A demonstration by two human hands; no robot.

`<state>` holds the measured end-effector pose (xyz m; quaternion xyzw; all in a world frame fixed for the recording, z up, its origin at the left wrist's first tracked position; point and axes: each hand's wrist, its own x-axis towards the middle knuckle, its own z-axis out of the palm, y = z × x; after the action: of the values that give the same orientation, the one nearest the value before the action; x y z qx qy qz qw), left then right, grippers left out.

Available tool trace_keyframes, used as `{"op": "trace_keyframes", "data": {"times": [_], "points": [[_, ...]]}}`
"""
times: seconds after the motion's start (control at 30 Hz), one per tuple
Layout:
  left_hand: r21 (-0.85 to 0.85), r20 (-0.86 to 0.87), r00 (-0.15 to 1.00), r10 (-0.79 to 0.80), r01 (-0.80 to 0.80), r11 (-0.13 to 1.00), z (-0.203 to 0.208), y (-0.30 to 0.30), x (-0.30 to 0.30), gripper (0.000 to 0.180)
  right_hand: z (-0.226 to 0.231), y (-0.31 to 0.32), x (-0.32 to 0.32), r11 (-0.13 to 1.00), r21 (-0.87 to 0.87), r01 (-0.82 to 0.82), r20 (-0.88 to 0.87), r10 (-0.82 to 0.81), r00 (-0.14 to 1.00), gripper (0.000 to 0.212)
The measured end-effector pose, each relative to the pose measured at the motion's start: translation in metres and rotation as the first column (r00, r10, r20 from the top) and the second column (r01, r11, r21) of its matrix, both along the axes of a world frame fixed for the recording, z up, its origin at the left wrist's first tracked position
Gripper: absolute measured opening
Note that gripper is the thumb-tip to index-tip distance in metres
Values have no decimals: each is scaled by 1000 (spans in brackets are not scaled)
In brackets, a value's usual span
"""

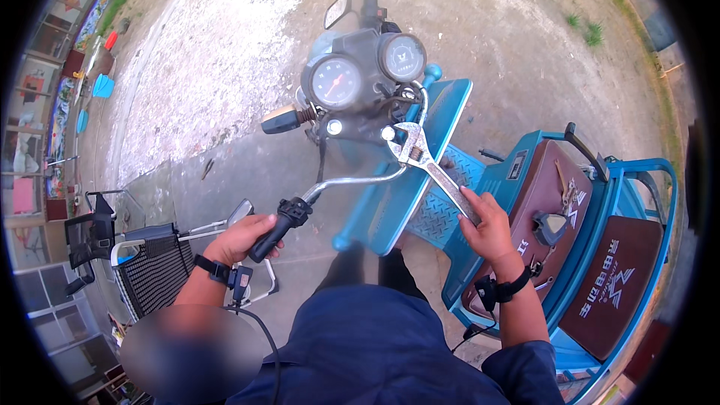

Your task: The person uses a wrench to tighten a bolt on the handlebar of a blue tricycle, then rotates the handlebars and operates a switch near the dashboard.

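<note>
A blue three-wheeled vehicle's chrome handlebar runs across in front of me, beneath a black dash with two round gauges. My left hand is wrapped round the black handlebar grip. In my right hand is the handle of a silver adjustable wrench. Its jaws are at a round bolt head by the handlebar's mount; whether they grip it I cannot tell. A second bolt head sits to the left.
On the brown seat to my right lie a detached mirror and several metal tools or parts. Beyond it stands a brown backrest in a blue frame. A folding chair is at my left. White grains cover ground ahead.
</note>
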<state>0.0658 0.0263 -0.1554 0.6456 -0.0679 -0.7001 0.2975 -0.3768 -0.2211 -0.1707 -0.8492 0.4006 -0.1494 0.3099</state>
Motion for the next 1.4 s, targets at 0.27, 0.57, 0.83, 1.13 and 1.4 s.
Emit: {"op": "trace_keyframes", "data": {"times": [0.27, 0.57, 0.83, 1.13, 1.4], "points": [[17, 23, 1000, -11, 11, 1000, 1, -3, -2, 50, -24, 9, 0, 999, 33, 10, 21, -11, 1000, 53], [63, 18, 1000, 23, -24, 998, 2, -9, -1, 46, -19, -7, -3, 999, 25, -43, -19, 43, 999, 53], [69, 39, 999, 8, -11, 998, -2, -9, 4, 46, -28, 5, 1, 1000, 26, -4, 39, 3, 999, 54], [103, 283, 955, -92, 65, 993, -6, -25, 18, 56, -37, 49, 26, 989, 105, 104, 78, -112, 991, 60], [50, 500, 805, -319, 342, 939, 20, -67, 51, 54, -28, 48, 31, 973, 194, 127, 72, -143, 987, 58]]}}
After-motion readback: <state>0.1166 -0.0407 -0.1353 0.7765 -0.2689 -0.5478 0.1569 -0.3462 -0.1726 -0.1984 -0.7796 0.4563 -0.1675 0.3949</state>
